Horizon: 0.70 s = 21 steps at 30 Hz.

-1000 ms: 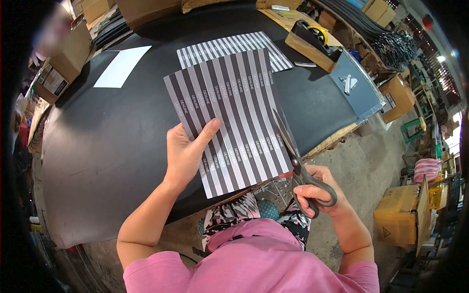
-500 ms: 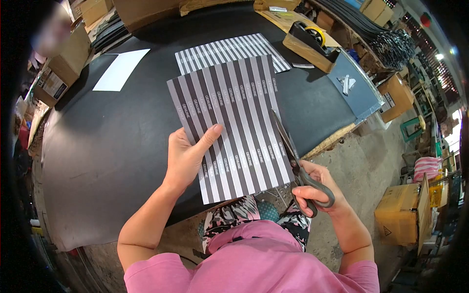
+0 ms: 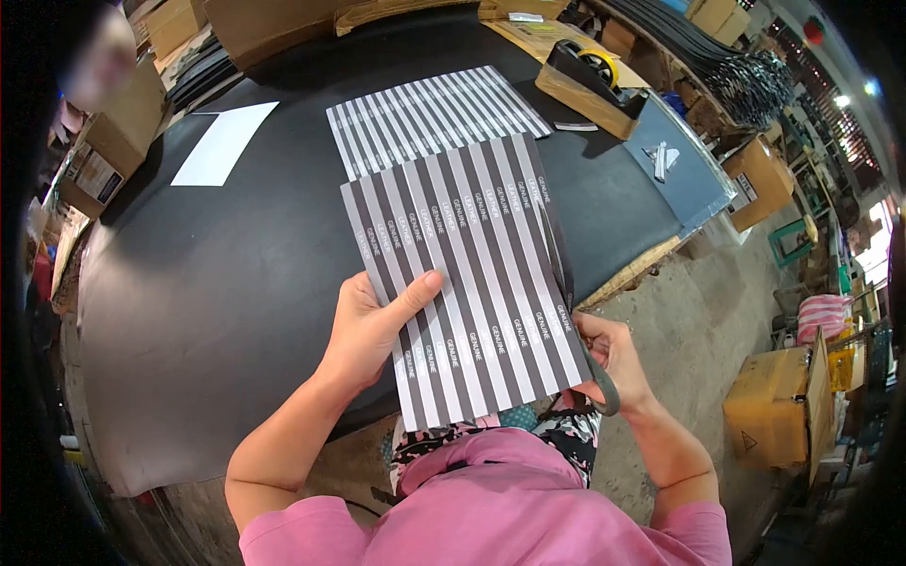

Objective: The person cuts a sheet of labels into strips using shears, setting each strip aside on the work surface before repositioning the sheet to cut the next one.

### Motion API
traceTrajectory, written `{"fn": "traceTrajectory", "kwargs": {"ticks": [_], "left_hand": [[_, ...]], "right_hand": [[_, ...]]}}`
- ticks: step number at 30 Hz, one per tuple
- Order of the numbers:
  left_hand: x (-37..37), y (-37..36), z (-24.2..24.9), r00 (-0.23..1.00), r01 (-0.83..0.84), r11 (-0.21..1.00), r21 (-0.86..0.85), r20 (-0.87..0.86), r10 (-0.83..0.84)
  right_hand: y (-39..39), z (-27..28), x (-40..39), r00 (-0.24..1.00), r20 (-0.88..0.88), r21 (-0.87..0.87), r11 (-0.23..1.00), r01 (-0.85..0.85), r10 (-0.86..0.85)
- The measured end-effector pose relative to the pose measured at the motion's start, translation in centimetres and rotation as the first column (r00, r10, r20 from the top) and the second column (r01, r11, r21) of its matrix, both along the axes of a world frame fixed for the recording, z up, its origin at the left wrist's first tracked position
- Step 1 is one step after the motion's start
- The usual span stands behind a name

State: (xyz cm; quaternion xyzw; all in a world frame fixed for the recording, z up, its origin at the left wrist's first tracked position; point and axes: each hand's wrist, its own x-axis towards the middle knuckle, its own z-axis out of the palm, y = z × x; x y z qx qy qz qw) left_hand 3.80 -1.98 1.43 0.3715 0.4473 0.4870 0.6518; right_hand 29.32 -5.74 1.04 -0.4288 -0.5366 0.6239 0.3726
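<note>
My left hand [image 3: 370, 325] grips a sheet striped in grey and black [image 3: 477, 292], printed "GENUINE LEATHER", its thumb lying on the face and its fingers hidden underneath. In my right hand [image 3: 618, 351] is a pair of black-handled scissors [image 3: 608, 387], at the sheet's right edge. One blade shows along that edge; the rest is mostly behind the sheet, so how far the blades are apart cannot be made out. Just beyond lies another striped sheet or stack [image 3: 429, 118] on the dark table covering [image 3: 208, 311], partly overlapped by the held sheet.
A white sheet [image 3: 225, 146] lies at the table's left. Toward the back right are a tape dispenser [image 3: 595, 90] and small metallic pieces [image 3: 662, 160] on a blue-grey board [image 3: 684, 184]. Cardboard boxes [image 3: 769, 410] stand around, and a blurred person [image 3: 99, 57] is at the far left.
The held sheet has come nearer my body and slightly right. The scissors, open in plain view before, are now mostly covered by the sheet.
</note>
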Motion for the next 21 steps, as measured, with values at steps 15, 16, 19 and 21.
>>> {"fn": "traceTrajectory", "kwargs": {"ticks": [15,16,19,21], "left_hand": [[0.00,-0.33,-0.11,0.997,0.046,0.996,0.072,-0.060,-0.042],[-0.02,-0.32,-0.12,0.997,0.050,0.996,0.070,-0.057,-0.046],[-0.03,-0.32,-0.11,0.998,0.057,0.996,0.066,-0.041,-0.054],[-0.03,-0.28,-0.12,0.998,0.059,0.996,0.065,-0.028,-0.057]], "right_hand": [[0.18,0.14,0.00,0.998,-0.030,0.031,0.998,0.049,-0.048],[0.22,0.06,0.07,0.999,-0.011,0.054,0.998,0.046,-0.045],[0.23,0.16,-0.04,0.999,0.006,0.094,0.995,0.045,-0.046],[0.19,0.43,-0.12,0.999,0.002,0.113,0.992,0.049,-0.050]]}}
